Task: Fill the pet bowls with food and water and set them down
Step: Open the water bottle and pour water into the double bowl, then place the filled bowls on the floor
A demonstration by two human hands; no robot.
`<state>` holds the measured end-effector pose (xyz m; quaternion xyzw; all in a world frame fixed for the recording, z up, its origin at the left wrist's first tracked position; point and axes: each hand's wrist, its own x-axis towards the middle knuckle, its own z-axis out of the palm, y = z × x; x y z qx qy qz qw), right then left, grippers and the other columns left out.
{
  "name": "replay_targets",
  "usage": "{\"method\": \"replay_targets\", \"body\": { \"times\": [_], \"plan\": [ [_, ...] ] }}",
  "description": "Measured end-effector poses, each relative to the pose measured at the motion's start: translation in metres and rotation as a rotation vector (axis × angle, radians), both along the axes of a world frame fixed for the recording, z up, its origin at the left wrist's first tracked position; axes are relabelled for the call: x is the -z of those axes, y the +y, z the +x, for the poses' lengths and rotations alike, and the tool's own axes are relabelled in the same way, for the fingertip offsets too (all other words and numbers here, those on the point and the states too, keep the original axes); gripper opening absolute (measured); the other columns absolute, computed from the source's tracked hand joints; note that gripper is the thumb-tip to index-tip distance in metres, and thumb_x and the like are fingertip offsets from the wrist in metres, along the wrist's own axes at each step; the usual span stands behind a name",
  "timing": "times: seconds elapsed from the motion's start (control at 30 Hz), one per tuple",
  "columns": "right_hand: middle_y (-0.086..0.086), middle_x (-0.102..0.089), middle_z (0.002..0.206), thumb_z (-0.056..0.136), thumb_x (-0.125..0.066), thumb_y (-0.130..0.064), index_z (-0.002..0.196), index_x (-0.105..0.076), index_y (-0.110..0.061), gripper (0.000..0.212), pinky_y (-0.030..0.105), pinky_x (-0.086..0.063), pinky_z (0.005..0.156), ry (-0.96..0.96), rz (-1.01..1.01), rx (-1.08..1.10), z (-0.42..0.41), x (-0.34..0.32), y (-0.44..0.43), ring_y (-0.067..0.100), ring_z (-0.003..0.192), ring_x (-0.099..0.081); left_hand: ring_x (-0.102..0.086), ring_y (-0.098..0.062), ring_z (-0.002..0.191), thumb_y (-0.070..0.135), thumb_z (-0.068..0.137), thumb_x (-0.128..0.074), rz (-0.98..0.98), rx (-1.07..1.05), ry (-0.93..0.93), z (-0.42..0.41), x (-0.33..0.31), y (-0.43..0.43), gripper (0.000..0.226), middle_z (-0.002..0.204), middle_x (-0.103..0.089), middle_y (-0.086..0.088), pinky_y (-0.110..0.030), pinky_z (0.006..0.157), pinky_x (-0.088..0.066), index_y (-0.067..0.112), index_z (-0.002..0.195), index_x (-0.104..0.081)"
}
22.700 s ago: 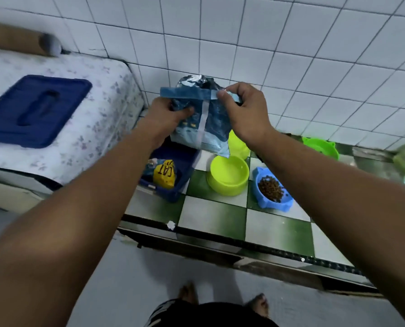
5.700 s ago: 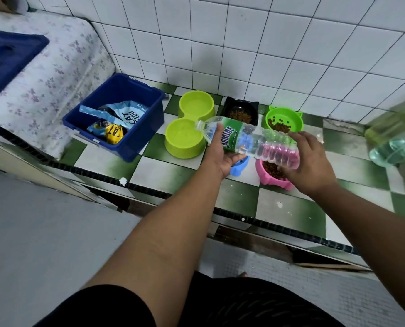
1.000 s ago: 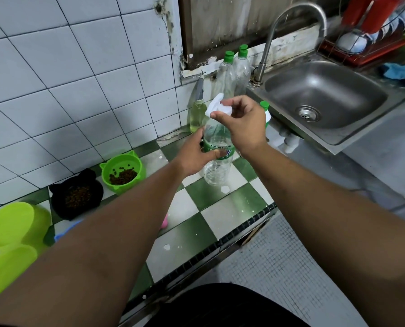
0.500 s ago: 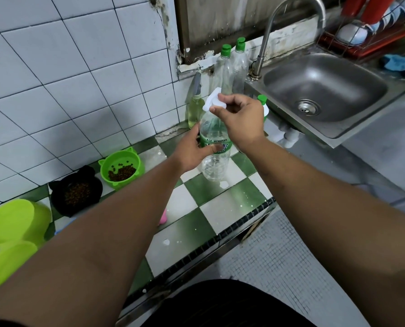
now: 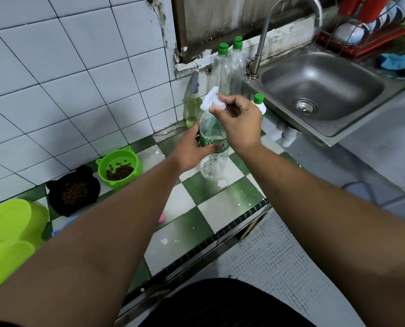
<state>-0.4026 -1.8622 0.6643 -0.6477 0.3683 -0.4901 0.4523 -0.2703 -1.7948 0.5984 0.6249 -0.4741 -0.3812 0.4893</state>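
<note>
A clear water bottle (image 5: 212, 161) with a green label stands upright on the checkered counter (image 5: 225, 204). My left hand (image 5: 192, 149) grips it around the label. My right hand (image 5: 240, 121) pinches the white cap (image 5: 212, 103) at the bottle's top. A green cat-ear bowl (image 5: 119, 168) and a black bowl (image 5: 73, 191), both holding kibble, sit by the wall to the left. A lime double bowl (image 5: 10, 234) lies at the far left. Slivers of a pink bowl (image 5: 161, 217) and a blue bowl (image 5: 61, 228) show beside my left forearm.
A steel sink (image 5: 321, 90) with a tall tap (image 5: 288, 17) is at the right. Two green-capped bottles (image 5: 229, 67), a yellowish bottle (image 5: 193, 107) and a small white bottle (image 5: 259, 103) stand behind the water bottle. A dish rack (image 5: 361, 27) sits beyond the sink.
The bottle, earlier tipped over the lime bowl, now stands upright near the sink. Over the last second my right hand has stayed turning the cap on top, with little shift.
</note>
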Motion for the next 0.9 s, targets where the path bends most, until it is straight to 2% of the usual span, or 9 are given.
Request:
{"method": "replay_targets", "body": {
  "times": [0.17, 0.3, 0.4, 0.47, 0.57, 0.67, 0.77, 0.87, 0.9],
  "plan": [
    [0.002, -0.068, 0.122, 0.079, -0.081, -0.009, 0.129, -0.061, -0.012, 0.054, 0.031, -0.052, 0.102, 0.042, -0.047, -0.058, -0.007, 0.004, 0.0, 0.008, 0.113, -0.065, -0.065, -0.006, 0.118, 0.043, 0.064, -0.094, 0.035, 0.003, -0.05, 0.0, -0.005, 0.0, 0.082, 0.126, -0.069, 0.012, -0.04, 0.108, -0.05, 0.032, 0.134, -0.052],
    [-0.002, -0.062, 0.131, 0.08, -0.082, -0.033, 0.136, -0.052, -0.019, 0.065, 0.024, -0.046, 0.107, 0.125, -0.057, -0.024, -0.016, 0.016, 0.002, 0.004, 0.123, -0.057, -0.061, -0.004, 0.122, 0.05, 0.057, -0.097, 0.038, -0.043, -0.127, -0.002, -0.006, 0.003, 0.103, 0.132, -0.065, 0.015, -0.04, 0.108, -0.05, 0.034, 0.144, -0.045],
    [0.0, -0.056, 0.121, 0.081, -0.076, -0.048, 0.127, -0.052, -0.015, 0.061, 0.015, -0.046, 0.092, 0.216, -0.039, 0.066, -0.032, 0.036, 0.012, 0.002, 0.107, -0.055, -0.055, -0.008, 0.127, 0.043, 0.059, -0.098, 0.076, -0.025, -0.195, 0.001, -0.005, 0.012, 0.111, 0.137, -0.057, 0.014, -0.037, 0.113, -0.043, 0.029, 0.151, -0.037],
    [0.001, -0.052, 0.111, 0.084, -0.068, -0.056, 0.118, -0.051, -0.014, 0.056, 0.027, -0.05, 0.089, 0.264, -0.038, 0.119, -0.043, 0.057, 0.024, 0.011, 0.099, -0.053, -0.05, -0.013, 0.124, 0.033, 0.066, -0.095, 0.132, -0.031, -0.219, 0.004, -0.004, 0.02, 0.107, 0.132, -0.05, 0.009, -0.036, 0.109, -0.042, 0.024, 0.154, -0.034],
    [0.001, -0.05, 0.11, 0.086, -0.06, -0.064, 0.116, -0.047, -0.017, 0.057, 0.042, -0.05, 0.091, 0.333, -0.008, 0.101, -0.053, 0.09, 0.043, 0.018, 0.103, -0.051, -0.052, -0.017, 0.124, 0.035, 0.07, -0.093, 0.185, -0.051, -0.247, 0.009, 0.001, 0.032, 0.107, 0.139, -0.05, -0.002, -0.041, 0.106, -0.049, 0.019, 0.157, -0.033],
    [0.005, -0.049, 0.108, 0.084, -0.062, -0.063, 0.113, -0.046, -0.014, 0.058, 0.044, -0.049, 0.09, 0.334, 0.012, 0.056, -0.051, 0.106, 0.051, 0.02, 0.1, -0.05, -0.06, -0.02, 0.117, 0.044, 0.069, -0.092, 0.248, -0.086, -0.298, 0.01, 0.006, 0.04, 0.11, 0.142, -0.053, -0.008, -0.04, 0.103, -0.052, 0.022, 0.158, -0.031],
    [0.003, -0.05, 0.103, 0.086, -0.062, -0.059, 0.106, -0.048, -0.015, 0.05, 0.043, -0.049, 0.085, 0.366, -0.002, 0.005, -0.043, 0.106, 0.053, 0.02, 0.094, -0.051, -0.065, -0.018, 0.111, 0.051, 0.071, -0.089, 0.305, -0.139, -0.339, 0.008, 0.01, 0.047, 0.108, 0.142, -0.055, -0.005, -0.036, 0.099, -0.053, 0.026, 0.159, -0.031],
    [0.001, -0.053, 0.093, 0.093, -0.056, -0.05, 0.094, -0.049, -0.017, 0.034, 0.042, -0.049, 0.079, 0.422, -0.072, -0.045, -0.034, 0.106, 0.074, 0.019, 0.086, -0.051, -0.065, -0.015, 0.103, 0.046, 0.076, -0.087, 0.349, -0.212, -0.328, 0.007, 0.015, 0.058, 0.098, 0.135, -0.054, 0.001, -0.02, 0.079, -0.051, 0.026, 0.156, -0.034],
    [0.001, -0.053, 0.091, 0.095, -0.055, -0.046, 0.091, -0.05, -0.018, 0.029, 0.04, -0.048, 0.077, 0.416, -0.087, -0.105, -0.028, 0.106, 0.084, 0.019, 0.085, -0.051, -0.064, -0.015, 0.101, 0.043, 0.078, -0.086, 0.358, -0.23, -0.333, 0.008, 0.017, 0.061, 0.094, 0.134, -0.054, 0.0, -0.021, 0.077, -0.051, 0.024, 0.155, -0.036]
  ]
}}
